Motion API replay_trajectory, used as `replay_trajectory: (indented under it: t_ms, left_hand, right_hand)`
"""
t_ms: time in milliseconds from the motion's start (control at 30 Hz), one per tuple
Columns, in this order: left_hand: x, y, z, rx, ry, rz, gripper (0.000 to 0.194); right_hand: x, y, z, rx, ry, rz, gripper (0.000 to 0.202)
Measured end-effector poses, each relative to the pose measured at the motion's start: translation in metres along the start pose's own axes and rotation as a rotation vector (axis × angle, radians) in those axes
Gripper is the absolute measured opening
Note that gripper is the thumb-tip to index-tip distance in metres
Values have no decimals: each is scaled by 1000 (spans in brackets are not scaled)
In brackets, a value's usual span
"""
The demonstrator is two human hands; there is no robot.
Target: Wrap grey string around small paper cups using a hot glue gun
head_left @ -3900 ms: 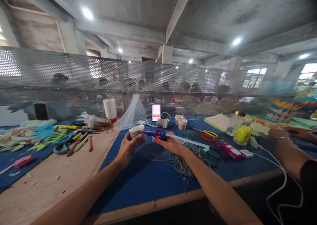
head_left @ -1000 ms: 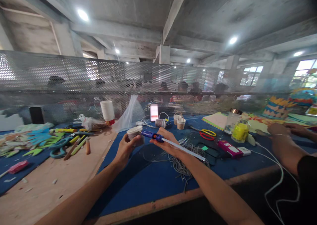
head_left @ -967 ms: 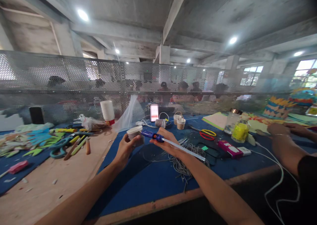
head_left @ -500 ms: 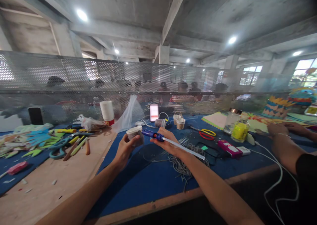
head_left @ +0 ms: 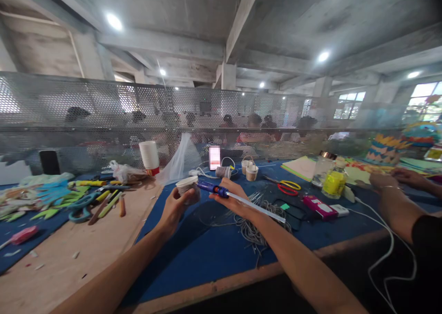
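A small white paper cup [head_left: 188, 185] is gripped in my left hand [head_left: 175, 206], its rim tilted slightly upward. My right hand [head_left: 230, 195] is wrapped round a blue glue gun [head_left: 212, 188], with a clear glue stick [head_left: 257, 206] jutting from its back end toward my forearm. The gun's front end points left and meets the side of the cup; whether it touches cannot be told. Below my right forearm lies a tangle of grey cord [head_left: 253, 229] on the blue mat [head_left: 186, 263]. Two little cups with handles [head_left: 251, 172] stand beyond my right hand.
Scissors [head_left: 288, 186], a magenta box [head_left: 319, 206] and a bottle of yellow liquid [head_left: 334, 183] lie to the right, near a co-worker's hands [head_left: 383, 180]. Stacked paper cups [head_left: 148, 155], tools [head_left: 110, 203] and blue scissors [head_left: 83, 206] are at left. A perforated screen [head_left: 172, 107] stands behind.
My hands, the cup and the glue gun hold nearly the same position. At the right, the co-worker's hands have shifted slightly.
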State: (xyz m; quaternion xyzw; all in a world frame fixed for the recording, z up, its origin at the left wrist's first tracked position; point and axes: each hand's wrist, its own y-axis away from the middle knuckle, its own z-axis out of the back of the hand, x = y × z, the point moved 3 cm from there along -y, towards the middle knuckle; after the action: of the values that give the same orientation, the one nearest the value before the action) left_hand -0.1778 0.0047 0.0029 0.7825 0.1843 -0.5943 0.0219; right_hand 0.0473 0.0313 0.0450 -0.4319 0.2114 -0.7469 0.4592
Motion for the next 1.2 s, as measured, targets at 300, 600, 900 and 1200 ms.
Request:
replay_trajectory:
  t_ms: [300,600,900,1200]
  left_hand:
    - [2,-1,2,8,17,19,63]
    - [-3,3,-1,9,40,21,64]
    - [0,0,1,18,19,20,65]
    - [-2,2,-1,24,49,31,66]
  right_hand:
    - [-6,1,-1,-1,-1,7,39]
    - [-2,0,1,-2,-1,-3,40]
    - [-4,0,1,-8,11,1,39]
    - [-6,0,1,-15,42,-9,43]
